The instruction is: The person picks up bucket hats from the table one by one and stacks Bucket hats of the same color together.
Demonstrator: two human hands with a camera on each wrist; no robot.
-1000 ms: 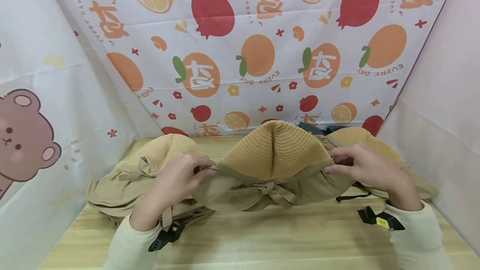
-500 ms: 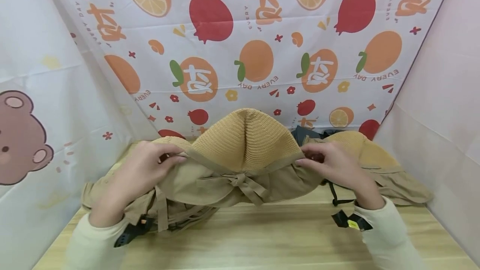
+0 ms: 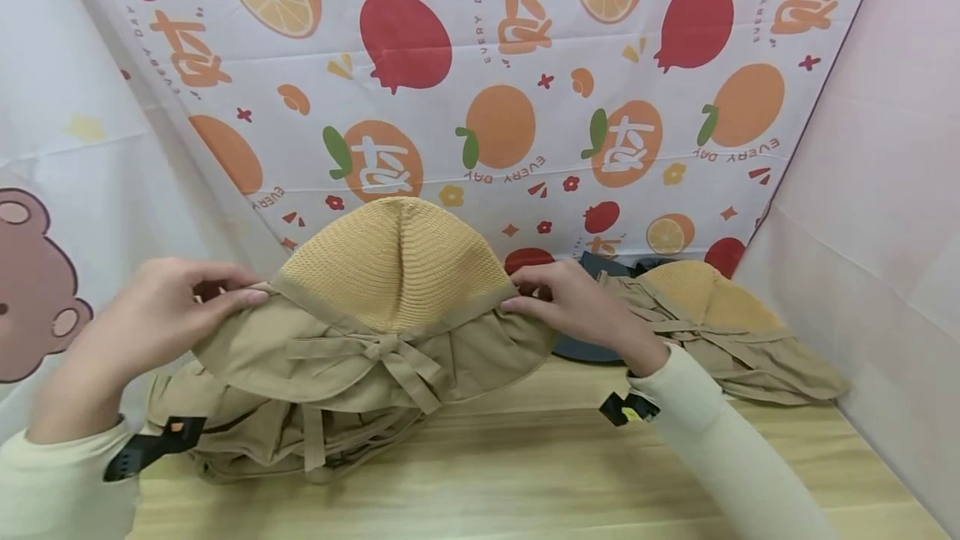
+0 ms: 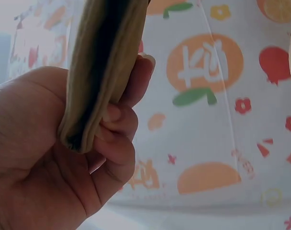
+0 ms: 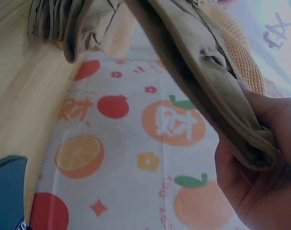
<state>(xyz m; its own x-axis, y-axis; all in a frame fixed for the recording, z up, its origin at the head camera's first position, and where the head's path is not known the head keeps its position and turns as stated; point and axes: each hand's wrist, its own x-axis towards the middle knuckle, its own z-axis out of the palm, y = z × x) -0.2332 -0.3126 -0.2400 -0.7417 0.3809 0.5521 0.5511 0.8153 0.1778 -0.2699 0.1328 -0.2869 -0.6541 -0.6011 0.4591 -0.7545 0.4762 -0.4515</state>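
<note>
A folded sun hat (image 3: 397, 273) with a yellow knitted crown, khaki brim and a cloth bow hangs between my two hands, in front of the back curtain. My left hand (image 3: 161, 315) pinches its left edge between thumb and fingers; the left wrist view shows the doubled brim (image 4: 97, 81) in that grip. At the opposite edge my right hand (image 3: 573, 307) pinches the hat the same way, and the brim's folded layers (image 5: 203, 81) show in the right wrist view. Below the held hat lies a stack of khaki hats (image 3: 262, 440), its upper part hidden.
Another yellow and khaki hat (image 3: 720, 307) lies on the right of the wooden table (image 3: 510, 473). Dark blue hats (image 3: 588, 348) lie partly hidden behind it. A fruit-print curtain (image 3: 495, 48) stands at the back, with pale curtains on both sides.
Both hands have carried the hat leftward from the middle of the table, to above the left stack. The grip on both edges is kept. The head view has shifted slightly.
</note>
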